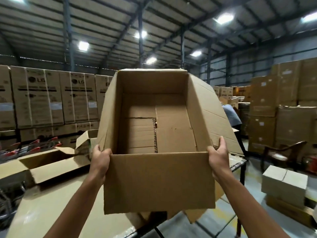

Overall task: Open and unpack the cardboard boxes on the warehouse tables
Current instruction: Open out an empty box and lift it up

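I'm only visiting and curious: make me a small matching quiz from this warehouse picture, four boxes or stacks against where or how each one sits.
Things:
1. held cardboard box
2. open box
3. LG cartons
4. small closed box

Places or states:
A. stacked in a row at the far left
B. raised and tilted, gripped by the left hand and right hand
C. resting low at the left, flaps spread open
D. low on the right, atop other cardboard

Pairs: 1-B, 2-C, 3-A, 4-D
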Action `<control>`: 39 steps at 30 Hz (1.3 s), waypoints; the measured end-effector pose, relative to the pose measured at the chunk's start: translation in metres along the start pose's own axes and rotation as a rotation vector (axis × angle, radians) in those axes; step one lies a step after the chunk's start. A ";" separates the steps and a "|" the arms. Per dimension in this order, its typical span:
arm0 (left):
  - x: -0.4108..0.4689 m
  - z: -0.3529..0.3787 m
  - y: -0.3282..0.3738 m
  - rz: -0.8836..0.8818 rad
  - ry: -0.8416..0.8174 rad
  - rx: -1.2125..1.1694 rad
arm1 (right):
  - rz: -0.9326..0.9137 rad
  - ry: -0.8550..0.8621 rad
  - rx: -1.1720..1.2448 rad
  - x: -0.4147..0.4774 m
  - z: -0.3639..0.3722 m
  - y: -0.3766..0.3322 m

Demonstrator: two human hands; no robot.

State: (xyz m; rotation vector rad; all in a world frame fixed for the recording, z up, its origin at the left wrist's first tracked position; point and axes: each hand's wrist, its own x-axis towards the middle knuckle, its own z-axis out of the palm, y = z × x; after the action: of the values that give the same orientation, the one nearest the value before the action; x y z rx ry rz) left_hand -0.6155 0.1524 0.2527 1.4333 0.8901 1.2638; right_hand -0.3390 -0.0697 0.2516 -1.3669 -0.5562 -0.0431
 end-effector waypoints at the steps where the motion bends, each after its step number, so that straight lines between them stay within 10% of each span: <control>1: 0.007 0.012 0.000 -0.006 -0.007 -0.001 | 0.007 0.006 0.000 0.013 0.001 0.002; 24: 0.094 0.307 -0.015 0.013 0.176 0.021 | 0.028 -0.232 -0.028 0.387 -0.018 0.101; 39: 0.112 0.311 -0.098 -0.282 0.368 0.296 | 0.065 -0.414 -0.246 0.410 0.063 0.217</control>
State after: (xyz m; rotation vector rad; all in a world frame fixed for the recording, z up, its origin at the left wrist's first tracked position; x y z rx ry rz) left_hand -0.2823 0.2193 0.1964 1.2564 1.5257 1.2340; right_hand 0.0709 0.1547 0.2237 -1.6451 -0.8733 0.2369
